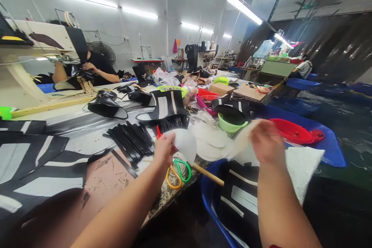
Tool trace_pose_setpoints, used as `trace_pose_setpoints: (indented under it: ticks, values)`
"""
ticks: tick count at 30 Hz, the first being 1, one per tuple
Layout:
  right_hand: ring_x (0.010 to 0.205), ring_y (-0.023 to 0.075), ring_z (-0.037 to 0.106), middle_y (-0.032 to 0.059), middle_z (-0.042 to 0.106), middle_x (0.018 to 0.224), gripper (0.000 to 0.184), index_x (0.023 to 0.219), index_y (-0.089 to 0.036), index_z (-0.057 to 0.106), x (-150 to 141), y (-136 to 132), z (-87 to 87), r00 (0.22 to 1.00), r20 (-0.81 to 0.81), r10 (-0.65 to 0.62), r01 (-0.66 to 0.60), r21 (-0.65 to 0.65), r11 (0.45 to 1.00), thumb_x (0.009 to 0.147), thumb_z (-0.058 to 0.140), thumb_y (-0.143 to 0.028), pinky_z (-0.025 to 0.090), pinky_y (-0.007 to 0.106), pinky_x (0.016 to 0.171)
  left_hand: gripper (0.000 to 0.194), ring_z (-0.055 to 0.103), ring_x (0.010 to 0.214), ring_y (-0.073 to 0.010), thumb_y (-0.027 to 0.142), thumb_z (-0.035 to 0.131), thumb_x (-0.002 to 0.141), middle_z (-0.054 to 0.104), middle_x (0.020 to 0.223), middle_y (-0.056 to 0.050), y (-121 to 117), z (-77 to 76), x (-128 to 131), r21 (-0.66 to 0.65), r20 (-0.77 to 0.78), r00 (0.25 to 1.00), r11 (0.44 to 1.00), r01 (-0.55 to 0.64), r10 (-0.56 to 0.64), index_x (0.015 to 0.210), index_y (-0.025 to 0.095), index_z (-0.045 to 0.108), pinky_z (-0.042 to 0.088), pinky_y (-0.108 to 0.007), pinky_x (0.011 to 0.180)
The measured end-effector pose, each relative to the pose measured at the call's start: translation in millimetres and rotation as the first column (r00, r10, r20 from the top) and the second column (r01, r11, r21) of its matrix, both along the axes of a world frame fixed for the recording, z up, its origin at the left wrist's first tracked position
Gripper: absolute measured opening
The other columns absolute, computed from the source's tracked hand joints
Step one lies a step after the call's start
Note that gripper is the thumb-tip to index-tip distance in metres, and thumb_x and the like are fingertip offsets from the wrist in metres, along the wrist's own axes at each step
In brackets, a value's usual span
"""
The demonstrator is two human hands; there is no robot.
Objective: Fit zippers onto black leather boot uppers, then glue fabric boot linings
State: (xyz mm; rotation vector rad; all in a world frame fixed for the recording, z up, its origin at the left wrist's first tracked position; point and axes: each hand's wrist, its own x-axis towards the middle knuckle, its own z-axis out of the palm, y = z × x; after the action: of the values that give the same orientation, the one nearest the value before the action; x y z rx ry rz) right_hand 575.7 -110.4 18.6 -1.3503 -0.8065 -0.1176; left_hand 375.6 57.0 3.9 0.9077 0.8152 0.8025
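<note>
My left hand (165,150) pinches a thin white piece with a rounded edge (186,144) over the table's front edge. My right hand (266,141) is smeared by motion; a pale thin piece (242,139), blurred along with it, hangs from its fingers. Between the hands lies a pile of flat white rounded pieces (210,139). Scissors with green and orange handles (178,173) rest below my left hand, beside a wooden stick (209,174). A blue tub (207,197) below my right hand holds black panels with white strips (245,190).
Black panels with white patches (40,162) cover the left side. Black strips (130,143), a black boot piece (106,104), a green basket (231,124) and a red basket (293,131) stand around. A co-worker (99,66) sits at a sewing machine (43,37); another person (304,68) sits far right.
</note>
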Motion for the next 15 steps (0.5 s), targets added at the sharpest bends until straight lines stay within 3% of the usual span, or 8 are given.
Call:
trace_pose_setpoints:
  ticks: [2, 4, 7, 9, 11, 12, 14, 15]
  values:
    - [0.066, 0.0185, 0.059, 0.0050, 0.062, 0.073, 0.027, 0.086, -0.020, 0.059, 14.9, 24.6, -20.4, 0.998, -0.020, -0.059, 0.049, -0.340, 0.939, 0.076, 0.046, -0.042, 0.049, 0.035, 0.063, 0.033, 0.050, 0.044, -0.0066, 0.035, 0.067, 0.056, 0.057, 0.059, 0.004, 1.6, 0.6, -17.8, 0.024, -0.008, 1.000, 1.000, -0.010, 0.010, 0.080, 0.017, 0.053, 0.036, -0.017, 0.043]
    - [0.076, 0.0239, 0.061, 0.0107, 0.065, 0.078, 0.028, 0.082, -0.016, 0.063, 17.0, 48.3, -37.2, 0.999, 0.003, -0.047, 0.043, -0.489, 0.871, 0.075, 0.046, -0.037, 0.048, 0.041, 0.073, 0.036, 0.052, 0.047, -0.0077, 0.039, 0.067, 0.057, 0.057, 0.061, 0.004, 0.7, -0.1, -37.0, 0.067, -0.027, 1.000, 0.998, -0.011, 0.013, 0.082, 0.018, 0.053, 0.039, -0.018, 0.045]
    - [0.101, 0.0311, 0.055, 0.0177, 0.065, 0.098, 0.024, 0.081, -0.013, 0.065, -14.1, 72.3, -50.3, 0.998, 0.068, 0.008, 0.028, -0.509, 0.860, 0.072, 0.049, -0.029, 0.036, 0.051, 0.093, 0.036, 0.053, 0.050, -0.0092, 0.046, 0.060, 0.063, 0.057, 0.063, 0.003, -7.1, -5.8, -67.2, 0.163, -0.093, 0.995, 0.986, -0.013, 0.028, 0.084, 0.018, 0.053, 0.042, -0.020, 0.047]
    - [0.111, 0.0298, 0.050, 0.0172, 0.061, 0.110, 0.029, 0.091, -0.013, 0.065, -56.1, 79.9, -51.8, 0.968, 0.187, 0.167, -0.059, -0.479, 0.876, 0.073, 0.050, -0.029, 0.031, 0.050, 0.099, 0.034, 0.054, 0.053, -0.0108, 0.047, 0.055, 0.067, 0.058, 0.064, 0.001, -17.9, -12.0, -87.5, 0.240, -0.165, 0.986, 0.971, 0.009, 0.031, 0.083, 0.017, 0.055, 0.043, -0.022, 0.047]
    - [0.108, 0.0258, 0.053, 0.0136, 0.060, 0.113, 0.035, 0.104, -0.016, 0.061, -105.4, 81.4, -49.5, 0.831, 0.299, 0.469, -0.297, -0.476, 0.828, 0.074, 0.052, -0.031, 0.039, 0.044, 0.094, 0.029, 0.055, 0.055, -0.0127, 0.044, 0.056, 0.068, 0.060, 0.063, 0.000, -30.4, -17.1, -108.2, 0.311, -0.253, 0.967, 0.948, 0.063, 0.019, 0.076, 0.017, 0.058, 0.044, -0.024, 0.049]
    - [0.103, 0.0239, 0.056, 0.0115, 0.062, 0.111, 0.036, 0.107, -0.018, 0.060, -128.8, 80.3, -47.5, 0.716, 0.314, 0.624, -0.432, -0.504, 0.748, 0.074, 0.053, -0.031, 0.045, 0.041, 0.089, 0.026, 0.056, 0.058, -0.0141, 0.042, 0.059, 0.067, 0.060, 0.063, -0.001, -35.9, -17.9, -119.3, 0.332, -0.290, 0.957, 0.938, 0.095, 0.006, 0.072, 0.017, 0.060, 0.046, -0.026, 0.054]
    - [0.084, 0.0201, 0.063, 0.0071, 0.067, 0.093, 0.029, 0.101, -0.020, 0.061, -166.0, 76.4, -43.4, 0.563, 0.283, 0.776, -0.573, -0.543, 0.614, 0.075, 0.052, -0.027, 0.051, 0.034, 0.075, 0.020, 0.059, 0.071, -0.0184, 0.037, 0.063, 0.065, 0.065, 0.071, -0.003, -42.3, -14.3, -146.1, 0.446, -0.393, 0.919, 0.880, 0.163, 0.029, 0.072, 0.018, 0.064, 0.048, -0.031, 0.070]
    - [0.072, 0.0182, 0.063, 0.0048, 0.068, 0.081, 0.022, 0.093, -0.020, 0.062, -178.4, 74.4, -42.4, 0.549, 0.254, 0.796, -0.593, -0.553, 0.585, 0.075, 0.052, -0.027, 0.052, 0.031, 0.067, 0.021, 0.059, 0.083, -0.0213, 0.037, 0.064, 0.066, 0.067, 0.082, -0.005, -42.9, -9.8, -162.5, 0.550, -0.466, 0.880, 0.810, 0.201, 0.098, 0.078, 0.019, 0.066, 0.045, -0.034, 0.081]
